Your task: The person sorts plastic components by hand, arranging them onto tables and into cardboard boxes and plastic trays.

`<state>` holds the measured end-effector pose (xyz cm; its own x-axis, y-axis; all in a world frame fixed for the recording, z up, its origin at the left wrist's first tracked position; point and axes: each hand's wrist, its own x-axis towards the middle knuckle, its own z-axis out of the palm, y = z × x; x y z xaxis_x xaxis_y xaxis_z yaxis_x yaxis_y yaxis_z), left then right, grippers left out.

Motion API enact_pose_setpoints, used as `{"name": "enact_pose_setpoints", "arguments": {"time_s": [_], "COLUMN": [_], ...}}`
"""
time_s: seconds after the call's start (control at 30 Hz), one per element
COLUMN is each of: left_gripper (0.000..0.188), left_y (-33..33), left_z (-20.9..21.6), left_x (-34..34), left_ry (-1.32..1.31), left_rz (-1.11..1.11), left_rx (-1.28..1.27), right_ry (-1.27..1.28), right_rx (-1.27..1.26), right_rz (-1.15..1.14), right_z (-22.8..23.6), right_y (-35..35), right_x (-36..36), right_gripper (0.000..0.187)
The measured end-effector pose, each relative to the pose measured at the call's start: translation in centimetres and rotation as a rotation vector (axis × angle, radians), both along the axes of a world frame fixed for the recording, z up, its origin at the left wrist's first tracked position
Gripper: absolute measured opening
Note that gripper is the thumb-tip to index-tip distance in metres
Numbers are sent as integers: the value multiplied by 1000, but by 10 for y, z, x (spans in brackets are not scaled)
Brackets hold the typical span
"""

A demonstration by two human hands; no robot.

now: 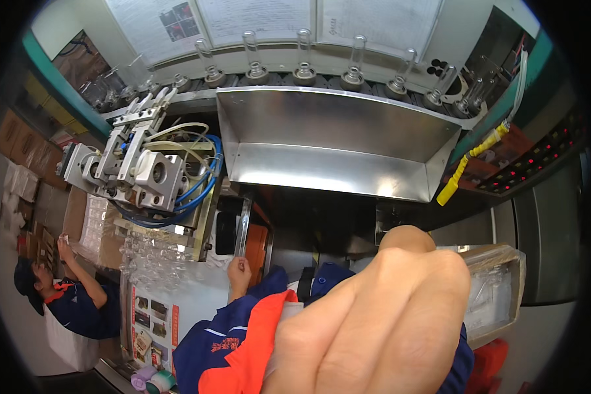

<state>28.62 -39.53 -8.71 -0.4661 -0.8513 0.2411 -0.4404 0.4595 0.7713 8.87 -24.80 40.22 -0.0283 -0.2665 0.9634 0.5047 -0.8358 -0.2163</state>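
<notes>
My right hand [381,322] is raised very close to the camera and fills the lower right. Its fingers are bent with the knuckles forward; the fingertips, and anything in them, are hidden. Farther down and left, my left hand [239,274] is closed beside the metal edge of a narrow dark tray [228,226]. I cannot make out whether it holds anything. Left of that hand, many small clear glass pieces [154,259] lie in a heap on the worktable [200,289].
Clear glass tubes [303,56] stand on round holders along a conveyor [276,80]. Before it sits a shiny metal trough [335,167]. A machine head [144,164] with blue hoses juts in at left. A co-worker [72,289] is far left; a wrapped box [492,295] is right.
</notes>
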Motion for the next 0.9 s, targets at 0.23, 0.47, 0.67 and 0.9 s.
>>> {"name": "enact_pose_setpoints", "arguments": {"time_s": [0.23,0.47,0.67,0.9], "left_gripper": [1,6,31,29], "left_y": [-2,-4,-22,-39], "left_z": [-4,-5,-13,-23], "left_x": [1,7,24,35], "left_ry": [-8,94,209,339], "left_rz": [6,25,57,-63], "left_rx": [-1,293,486,696], "right_ry": [-209,-300,-636,-649], "right_rx": [141,755,1184,1202], "right_rz": [78,303,289,226], "right_z": [-14,-50,-124,-134], "right_y": [14,8,-40,-69], "right_x": [-12,-29,-41,-22], "right_gripper": [5,12,9,8]}}
